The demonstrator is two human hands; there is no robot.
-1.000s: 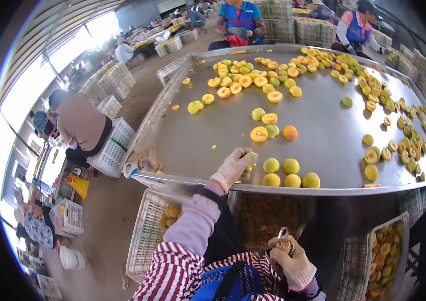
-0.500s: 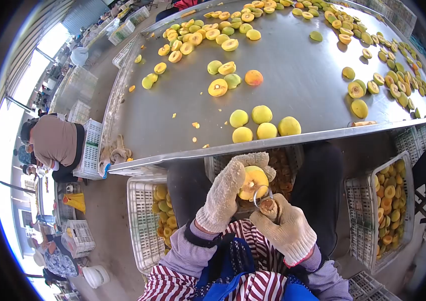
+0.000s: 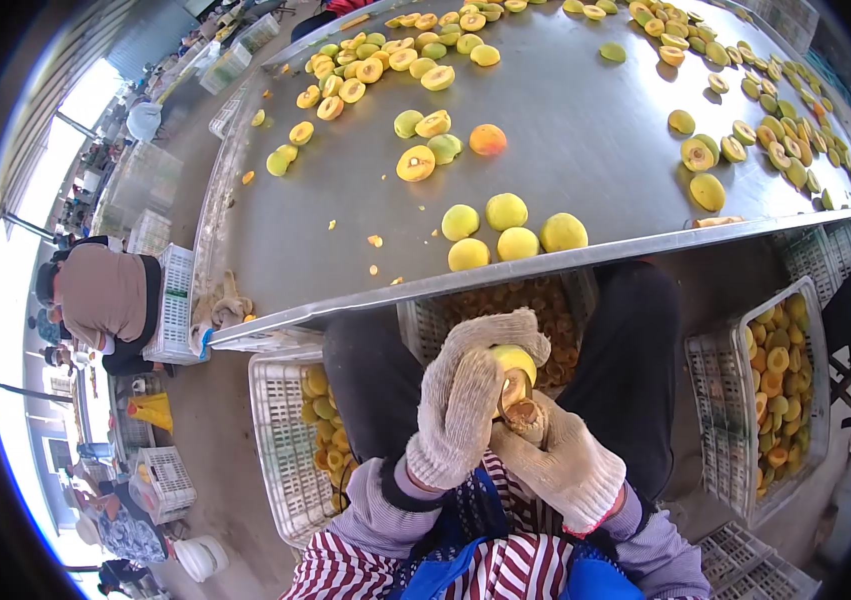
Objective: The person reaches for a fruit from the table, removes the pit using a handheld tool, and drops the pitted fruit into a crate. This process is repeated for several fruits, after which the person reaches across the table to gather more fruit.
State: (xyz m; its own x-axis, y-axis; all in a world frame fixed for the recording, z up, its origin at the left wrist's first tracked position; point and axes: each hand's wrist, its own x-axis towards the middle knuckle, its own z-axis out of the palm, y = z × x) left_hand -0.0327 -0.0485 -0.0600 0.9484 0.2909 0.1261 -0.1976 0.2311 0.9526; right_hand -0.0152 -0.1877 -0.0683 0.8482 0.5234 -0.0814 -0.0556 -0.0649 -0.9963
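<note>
My left hand [image 3: 457,400], in a knitted glove, is wrapped around a yellow peach half [image 3: 515,362] above my lap. In my gloved right hand [image 3: 567,462] is a pitting knife [image 3: 526,414] with a round wooden handle and a curved metal loop. The loop is against the cut face of the peach half, and the left fingers hide part of both. Just beyond my hands, several whole yellow peaches [image 3: 517,243] sit near the front edge of the metal table [image 3: 345,215]. Behind them lie a few halves and an orange-red peach [image 3: 487,140].
Crates of peach halves stand at my left [image 3: 275,450] and right [image 3: 720,430]. Between my knees, a crate [image 3: 423,325] contains brownish orange pieces. More halves are spread over the table's far and right sides. At the left, a person [image 3: 105,290] bends beside a white crate [image 3: 177,300].
The left fingers have closed further around the peach half, turning its cut face toward the right hand. The knife loop has moved in against it. The whole view has shifted slightly.
</note>
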